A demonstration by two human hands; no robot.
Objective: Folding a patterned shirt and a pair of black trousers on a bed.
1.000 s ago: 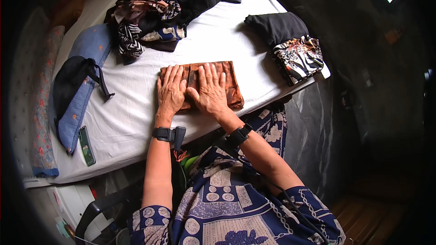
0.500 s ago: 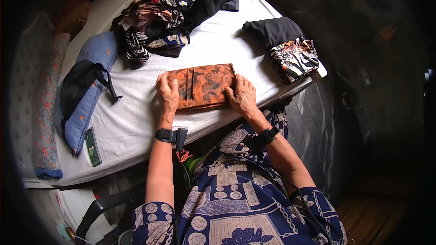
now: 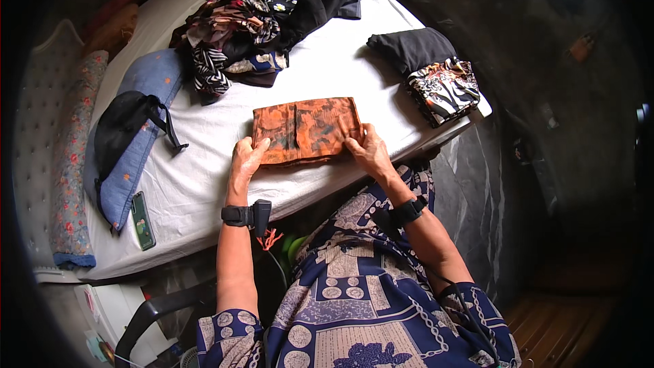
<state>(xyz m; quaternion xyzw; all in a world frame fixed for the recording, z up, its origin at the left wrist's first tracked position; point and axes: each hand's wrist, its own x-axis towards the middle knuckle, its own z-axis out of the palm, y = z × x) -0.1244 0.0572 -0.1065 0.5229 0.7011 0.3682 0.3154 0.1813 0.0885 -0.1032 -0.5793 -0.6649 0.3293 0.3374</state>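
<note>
While left hand (image 3: 246, 157) grasps near left corner of folded orange-and-black cloth (image 3: 320, 126) and right hand (image 3: 370, 151) grasps right edge, cloth sits at near side of white-sheeted bed (image 3: 194, 187); even pinch through all layers, ends level, should keep folds square.

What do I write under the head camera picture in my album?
Left hand and right hand grip a folded orange cloth, heaped clothes lying beyond.
</note>
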